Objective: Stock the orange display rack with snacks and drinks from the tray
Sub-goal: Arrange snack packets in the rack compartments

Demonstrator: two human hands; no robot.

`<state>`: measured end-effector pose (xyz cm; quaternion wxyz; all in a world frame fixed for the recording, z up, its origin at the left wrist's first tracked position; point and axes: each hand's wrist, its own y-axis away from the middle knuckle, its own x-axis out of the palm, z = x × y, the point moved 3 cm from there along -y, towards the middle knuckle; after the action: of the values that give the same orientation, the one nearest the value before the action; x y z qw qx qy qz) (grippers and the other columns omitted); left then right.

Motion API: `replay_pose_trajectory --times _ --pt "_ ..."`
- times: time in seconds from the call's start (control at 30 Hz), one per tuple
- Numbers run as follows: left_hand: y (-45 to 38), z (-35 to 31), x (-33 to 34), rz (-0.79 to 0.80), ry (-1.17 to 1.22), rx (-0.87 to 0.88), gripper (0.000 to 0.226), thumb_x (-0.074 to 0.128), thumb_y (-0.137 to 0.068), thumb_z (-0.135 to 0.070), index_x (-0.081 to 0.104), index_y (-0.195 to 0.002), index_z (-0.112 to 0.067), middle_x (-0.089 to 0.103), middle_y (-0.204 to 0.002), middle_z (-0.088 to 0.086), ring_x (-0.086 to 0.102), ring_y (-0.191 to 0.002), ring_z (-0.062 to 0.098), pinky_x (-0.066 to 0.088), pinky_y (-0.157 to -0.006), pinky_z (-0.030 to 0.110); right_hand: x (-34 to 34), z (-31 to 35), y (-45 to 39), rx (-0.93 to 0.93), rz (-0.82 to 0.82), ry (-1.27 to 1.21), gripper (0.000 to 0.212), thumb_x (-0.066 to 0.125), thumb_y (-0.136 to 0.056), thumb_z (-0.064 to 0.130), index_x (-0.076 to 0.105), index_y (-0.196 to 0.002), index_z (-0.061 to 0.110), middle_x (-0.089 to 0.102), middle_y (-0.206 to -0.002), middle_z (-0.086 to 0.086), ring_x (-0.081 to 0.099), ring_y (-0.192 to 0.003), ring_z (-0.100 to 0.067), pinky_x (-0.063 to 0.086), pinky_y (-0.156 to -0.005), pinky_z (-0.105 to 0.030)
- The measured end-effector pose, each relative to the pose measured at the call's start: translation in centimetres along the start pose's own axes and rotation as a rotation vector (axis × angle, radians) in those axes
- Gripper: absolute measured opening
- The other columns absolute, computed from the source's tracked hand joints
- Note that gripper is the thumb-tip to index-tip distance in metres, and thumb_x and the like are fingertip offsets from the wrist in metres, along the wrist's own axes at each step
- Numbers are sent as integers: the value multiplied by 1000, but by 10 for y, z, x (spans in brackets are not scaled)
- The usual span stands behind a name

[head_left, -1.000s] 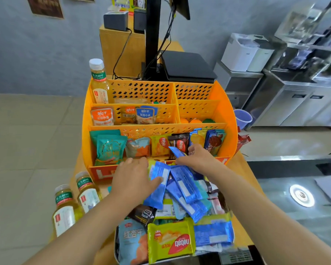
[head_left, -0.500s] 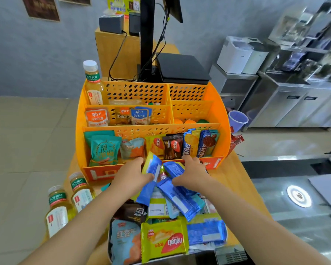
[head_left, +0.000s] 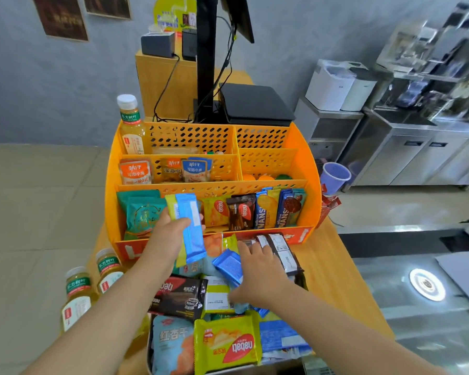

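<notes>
My left hand (head_left: 171, 236) grips a small stack of long blue foil snack packets (head_left: 190, 228), with a yellow-green one at the back, thumb curled across the front. The stack stands nearly upright, its top edge at twelve o'clock from my knuckles, just in front of the lowest shelf of the orange perforated plastic display rack (head_left: 299, 169).

My right hand (head_left: 257, 272) lies flat, fingers spread and fairly straight, on the heap of snacks in the metal tray (head_left: 149, 355) at six o'clock from the rack. A crinkled blue foil packet (head_left: 228, 266) lies just beside that hand at nine o'clock; I cannot tell whether the thumb touches it. A dark wrapper with white labels (head_left: 280, 253) lies touching the fingertips at one o'clock.

The rack's lowest shelf holds teal pouches (head_left: 144, 215) at its left end and yellow, brown and blue biscuit packs to the right. The middle shelf holds orange and blue fish-snack sachets (head_left: 136, 171). A clear tea bottle with a white cap (head_left: 130, 128) stands upright in the top left compartment.

Two more tea bottles (head_left: 92, 288) stand on the wooden counter (head_left: 333, 277) at nine o'clock from the tray.
</notes>
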<state>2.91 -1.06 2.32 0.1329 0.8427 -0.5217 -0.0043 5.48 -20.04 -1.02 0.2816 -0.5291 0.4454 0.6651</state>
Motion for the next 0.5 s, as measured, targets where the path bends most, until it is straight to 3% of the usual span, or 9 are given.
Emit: replay_pose_trajectory --times 0.17,0.3,0.4,0.5 --pt "-2 0 -1 10 134 -91 27 42 -99 -10 61 -110 -26 76 -95 8 73 -88 27 58 -74 43 -10 -3 -8 18 23 -215 99 76 -67 38 23 -148 19 43 -137 -8 42 -124 -30 46 -96 -42" --pt "-3 1 0 -18 193 -141 25 44 -100 -23 64 -113 -17 76 -93 11 73 -80 26 59 -65 38 -40 -15 -10 37 226 -874 83 77 -68 25 37 -140 27 60 -110 0 65 -82 -15 52 -60 -26" --pt "-2 2 8 30 271 -217 52 37 -97 -57 70 -107 -17 75 -97 14 71 -80 25 59 -72 41 -52 -18 -12 -8 337 -1468 54 71 -62 17 58 -114 11 66 -85 -5 63 -63 -19 50 -48 -27" --pt "-1 0 22 136 370 -266 74 27 -91 -72 70 -106 -15 71 -101 23 68 -84 35 56 -77 48 -48 -20 -19 -3 402 -2009 45 57 -68 11 69 -110 0 70 -105 -20 70 -82 -31 59 -63 -36"
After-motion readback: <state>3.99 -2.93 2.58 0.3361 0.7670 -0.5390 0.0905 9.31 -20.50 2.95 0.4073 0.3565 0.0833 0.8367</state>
